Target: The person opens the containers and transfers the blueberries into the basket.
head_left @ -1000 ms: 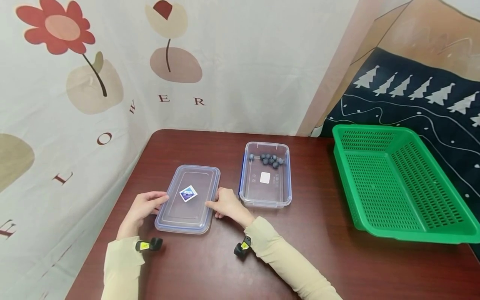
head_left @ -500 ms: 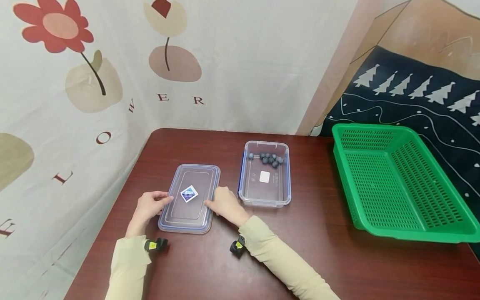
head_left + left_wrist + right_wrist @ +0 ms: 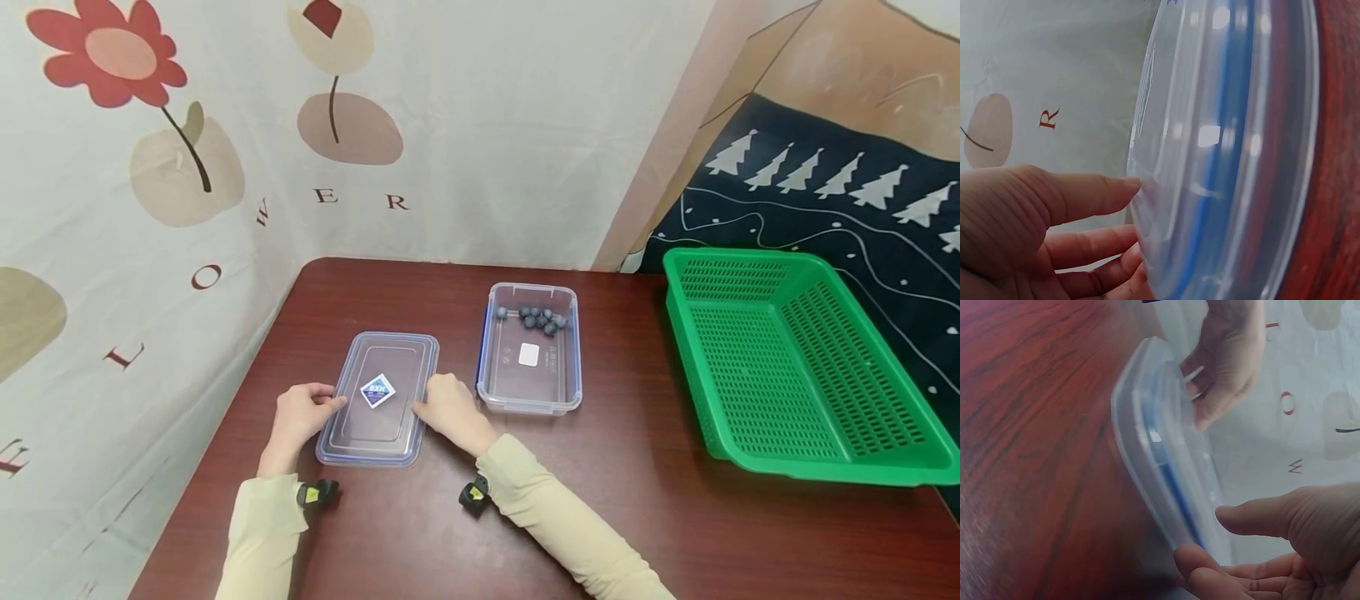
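Fingers (image 3: 1088,245) of the left hand (image 3: 297,414) and right hand (image 3: 455,412) pinch the clear lid (image 3: 378,429) by its long sides, thumbs on top. Lid's near left edge of bench (image 3: 600,517); box (image 3: 517,385) with blueberries (image 3: 535,319) to its right, nearer far edge. Green basket (image 3: 862,474): right edge.

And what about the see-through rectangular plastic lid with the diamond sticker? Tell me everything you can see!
The see-through rectangular plastic lid has rounded corners, raised ridges, a blue band along its edge and a blue-and-white diamond sticker on top. It looks shiny. It is roughly flat, sticker up, over the dark reddish-brown table; whether the two touch isn't clear. The left hand and right hand hold its opposite long sides.
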`<state>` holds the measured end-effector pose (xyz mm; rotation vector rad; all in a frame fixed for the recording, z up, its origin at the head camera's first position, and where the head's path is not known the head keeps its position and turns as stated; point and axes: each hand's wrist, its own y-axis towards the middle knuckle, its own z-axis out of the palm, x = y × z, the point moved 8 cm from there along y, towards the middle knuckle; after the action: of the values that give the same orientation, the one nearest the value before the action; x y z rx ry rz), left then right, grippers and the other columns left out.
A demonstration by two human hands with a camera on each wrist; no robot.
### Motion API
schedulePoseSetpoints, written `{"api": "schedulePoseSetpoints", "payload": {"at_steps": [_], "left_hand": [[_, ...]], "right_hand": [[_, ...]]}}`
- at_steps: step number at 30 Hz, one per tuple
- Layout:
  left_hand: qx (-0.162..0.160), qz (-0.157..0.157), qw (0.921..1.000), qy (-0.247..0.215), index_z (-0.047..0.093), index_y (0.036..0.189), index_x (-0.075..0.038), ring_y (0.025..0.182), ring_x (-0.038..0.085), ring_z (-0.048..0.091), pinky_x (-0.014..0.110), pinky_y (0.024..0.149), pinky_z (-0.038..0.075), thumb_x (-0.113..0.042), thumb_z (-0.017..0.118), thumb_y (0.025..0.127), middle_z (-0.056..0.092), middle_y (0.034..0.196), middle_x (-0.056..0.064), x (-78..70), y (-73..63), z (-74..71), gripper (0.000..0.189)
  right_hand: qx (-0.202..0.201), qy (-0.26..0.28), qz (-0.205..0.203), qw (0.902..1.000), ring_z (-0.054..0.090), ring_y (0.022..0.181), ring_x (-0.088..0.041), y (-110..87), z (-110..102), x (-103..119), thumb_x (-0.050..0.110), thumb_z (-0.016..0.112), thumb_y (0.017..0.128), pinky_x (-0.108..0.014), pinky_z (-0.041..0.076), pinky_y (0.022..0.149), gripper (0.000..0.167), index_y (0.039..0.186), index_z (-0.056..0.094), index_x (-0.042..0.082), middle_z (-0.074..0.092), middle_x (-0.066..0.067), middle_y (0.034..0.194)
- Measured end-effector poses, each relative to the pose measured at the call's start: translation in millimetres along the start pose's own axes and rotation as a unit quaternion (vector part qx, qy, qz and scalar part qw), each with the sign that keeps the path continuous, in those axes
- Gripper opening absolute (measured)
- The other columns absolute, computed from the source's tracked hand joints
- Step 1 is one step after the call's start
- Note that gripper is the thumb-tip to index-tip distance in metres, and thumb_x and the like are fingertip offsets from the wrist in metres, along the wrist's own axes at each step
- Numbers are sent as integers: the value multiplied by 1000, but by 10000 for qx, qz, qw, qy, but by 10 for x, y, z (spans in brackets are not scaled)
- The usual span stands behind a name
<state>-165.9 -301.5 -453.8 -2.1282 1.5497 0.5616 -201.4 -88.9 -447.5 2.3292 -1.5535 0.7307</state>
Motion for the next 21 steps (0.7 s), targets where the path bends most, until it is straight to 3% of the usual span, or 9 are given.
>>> {"api": "schedulePoseSetpoints", "payload": {"at_steps": [4,7,11,16,18,21], "left_hand": [[-259,94,9994,-213,63,103,12,82,36,62,42,71,51,-17,68,83,66,87,24,-33,6,-55,36],[-723,335,9958,-457,65,102,8,81,33,65,30,67,50,-15,68,83,68,89,21,-131,16,-134,31],[-981,657,9893,-854,67,101,3,74,21,66,14,57,44,-14,69,83,69,88,18,-302,35,-181,25],[-944,893,9818,-1387,68,103,1,70,0,58,9,58,44,-14,69,84,69,91,18,-547,54,-176,24],[-935,1017,9781,-1558,68,103,1,70,-4,55,7,61,44,-13,69,84,68,93,18,-658,70,-168,24],[-819,1194,9736,-1764,67,104,2,73,-4,56,6,66,44,-12,68,85,68,95,19,-826,115,-120,23]], "right_hand": [[58,635,-75,9979,51,42,-6,-35,-166,4,27,71,82,-23,50,52,23,75,65,6,52,6,44],[-106,1302,-414,9906,55,47,-4,-57,-382,26,22,72,81,-21,52,62,27,96,66,0,60,3,54],[-305,2248,-834,9703,60,53,-9,-75,-647,-6,13,72,81,-18,49,53,23,94,65,-5,65,-6,67],[-443,3144,-789,9450,66,63,-25,-55,-888,-188,6,70,82,-27,56,55,18,95,64,-6,68,-13,76],[-598,3197,-761,9426,66,65,-26,-36,-998,-275,6,69,82,-28,56,57,18,95,64,-5,68,-14,77],[-914,3043,-694,9456,65,65,-18,22,-1154,-441,8,70,82,-22,54,59,18,96,65,-3,69,-12,79]]}}
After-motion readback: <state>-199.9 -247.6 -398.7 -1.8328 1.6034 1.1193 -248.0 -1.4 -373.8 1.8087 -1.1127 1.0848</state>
